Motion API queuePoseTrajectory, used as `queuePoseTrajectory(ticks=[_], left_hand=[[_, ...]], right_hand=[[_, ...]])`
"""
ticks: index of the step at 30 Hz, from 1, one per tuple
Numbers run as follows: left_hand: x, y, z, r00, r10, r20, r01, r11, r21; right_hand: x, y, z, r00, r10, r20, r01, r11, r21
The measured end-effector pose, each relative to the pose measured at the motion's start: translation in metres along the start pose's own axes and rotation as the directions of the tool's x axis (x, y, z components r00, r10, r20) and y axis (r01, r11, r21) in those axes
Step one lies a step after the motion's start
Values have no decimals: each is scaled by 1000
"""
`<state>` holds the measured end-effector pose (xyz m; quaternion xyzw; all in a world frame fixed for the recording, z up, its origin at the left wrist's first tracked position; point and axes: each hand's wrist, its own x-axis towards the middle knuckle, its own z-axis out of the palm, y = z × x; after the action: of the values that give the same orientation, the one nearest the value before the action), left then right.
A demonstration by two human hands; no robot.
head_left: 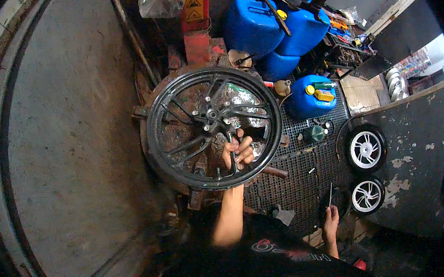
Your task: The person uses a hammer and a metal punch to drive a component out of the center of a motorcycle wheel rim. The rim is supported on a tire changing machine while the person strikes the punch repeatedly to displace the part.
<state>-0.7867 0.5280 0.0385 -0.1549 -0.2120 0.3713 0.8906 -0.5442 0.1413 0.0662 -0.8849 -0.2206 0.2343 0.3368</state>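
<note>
A black spoked motorcycle wheel rim (157, 144) sits over a rusty, round machine bed (147, 97), its hub and several bolt points facing up. Fingers of my left hand (239, 150) are wrapped round one of its spokes near the lower right of the hub. Well to the right and lower down, my right hand (331, 223) is closed on a slim metal rod (331, 195) that points upward. Whether the rod is a tyre lever or another tool I cannot tell. No part of it touches the wheel.
Blue plastic drums (251, 25) stand behind the machine, and a smaller blue jerrycan (303, 102) with a yellow bottle on it is at the right. Two white-spoked wheels (365, 149) lean by the right wall. Black grid matting (294, 179) covers the floor. A grey panel (68, 125) rises at left.
</note>
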Motion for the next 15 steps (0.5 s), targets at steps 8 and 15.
queuePoseTrajectory(ticks=[8,15], left_hand=[[9,42,-45,996,-22,82,19,999,27],[-4,67,-83,998,-21,54,18,998,58]], right_hand=[[2,-27,2,993,25,119,-22,999,-26],[-2,-64,4,990,27,138,-16,997,-81]])
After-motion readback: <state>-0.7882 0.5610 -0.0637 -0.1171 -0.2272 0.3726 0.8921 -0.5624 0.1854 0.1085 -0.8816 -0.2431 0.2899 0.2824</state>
